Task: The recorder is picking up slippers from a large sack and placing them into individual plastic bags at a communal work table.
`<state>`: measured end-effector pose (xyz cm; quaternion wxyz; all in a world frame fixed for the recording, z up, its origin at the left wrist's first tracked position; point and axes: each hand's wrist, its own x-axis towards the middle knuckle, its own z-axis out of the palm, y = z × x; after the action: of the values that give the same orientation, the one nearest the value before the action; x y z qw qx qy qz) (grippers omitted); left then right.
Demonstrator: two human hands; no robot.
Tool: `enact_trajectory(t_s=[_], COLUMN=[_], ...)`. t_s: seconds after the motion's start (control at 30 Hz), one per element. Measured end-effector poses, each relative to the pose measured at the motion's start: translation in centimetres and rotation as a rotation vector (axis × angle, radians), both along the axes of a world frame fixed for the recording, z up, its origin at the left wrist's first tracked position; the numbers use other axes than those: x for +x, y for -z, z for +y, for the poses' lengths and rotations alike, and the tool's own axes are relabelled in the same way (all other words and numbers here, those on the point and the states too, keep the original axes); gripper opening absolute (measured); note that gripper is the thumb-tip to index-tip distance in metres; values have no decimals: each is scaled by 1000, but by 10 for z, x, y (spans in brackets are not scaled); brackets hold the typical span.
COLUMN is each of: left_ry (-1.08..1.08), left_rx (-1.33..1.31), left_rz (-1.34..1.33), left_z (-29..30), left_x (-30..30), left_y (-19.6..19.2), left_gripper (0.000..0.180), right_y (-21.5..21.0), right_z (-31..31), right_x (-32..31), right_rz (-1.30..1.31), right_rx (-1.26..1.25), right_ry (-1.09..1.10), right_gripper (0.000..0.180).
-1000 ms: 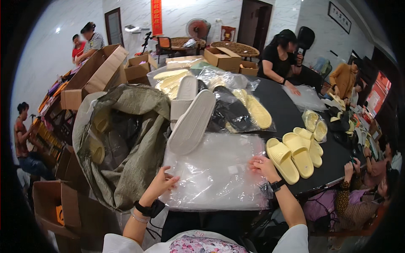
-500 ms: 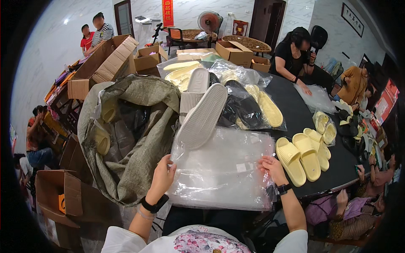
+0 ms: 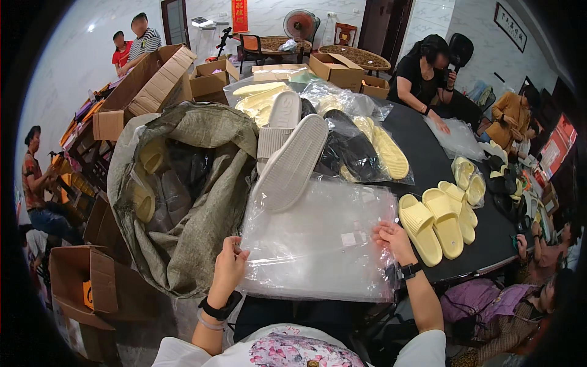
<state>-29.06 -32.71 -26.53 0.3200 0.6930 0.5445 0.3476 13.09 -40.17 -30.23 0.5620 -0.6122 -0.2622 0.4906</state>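
A stack of clear plastic bags [image 3: 312, 257] lies flat in front of me, over the near edge of the black table. My left hand [image 3: 230, 266] is closed, pinching the left edge. At the opposite edge my right hand [image 3: 393, 240] has its fingers curled and gripping the plastic. On the far left part of the stack rests a pair of light grey slides: one slide [image 3: 290, 165] shows its ribbed sole, leaning over the other slide [image 3: 275, 137]. Several pale yellow slides [image 3: 443, 220] stand to the right of the bags.
A large olive woven sack [image 3: 208, 244] holding bagged slides gapes open at left. Bagged black slides [image 3: 351, 144] and bagged yellow slides [image 3: 263, 101] lie beyond the stack. An open cardboard box [image 3: 79, 287] is at lower left. Across the black table [image 3: 422, 144] a person touches clear bags [image 3: 458, 139].
My left hand has moved slightly left and down with the edge of the plastic. My right hand has barely moved. At far left a person has become more upright.
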Motion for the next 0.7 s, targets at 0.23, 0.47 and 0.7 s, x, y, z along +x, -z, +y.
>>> enact_trajectory(t_s=[0.23,0.47,0.7], left_ry=[-56,159,426], left_rx=[-24,550,418], left_rz=[557,473,526], left_z=[-9,-4,-7], left_x=[21,32,55], left_y=[1,1,34], left_gripper=[39,54,70], right_y=[5,-6,-52], right_z=[0,5,1], right_x=[9,7,26], right_rz=[-9,-24,-370], right_rx=[1,-3,-119], right_ry=[-8,-69,-87], right_gripper=[31,29,32])
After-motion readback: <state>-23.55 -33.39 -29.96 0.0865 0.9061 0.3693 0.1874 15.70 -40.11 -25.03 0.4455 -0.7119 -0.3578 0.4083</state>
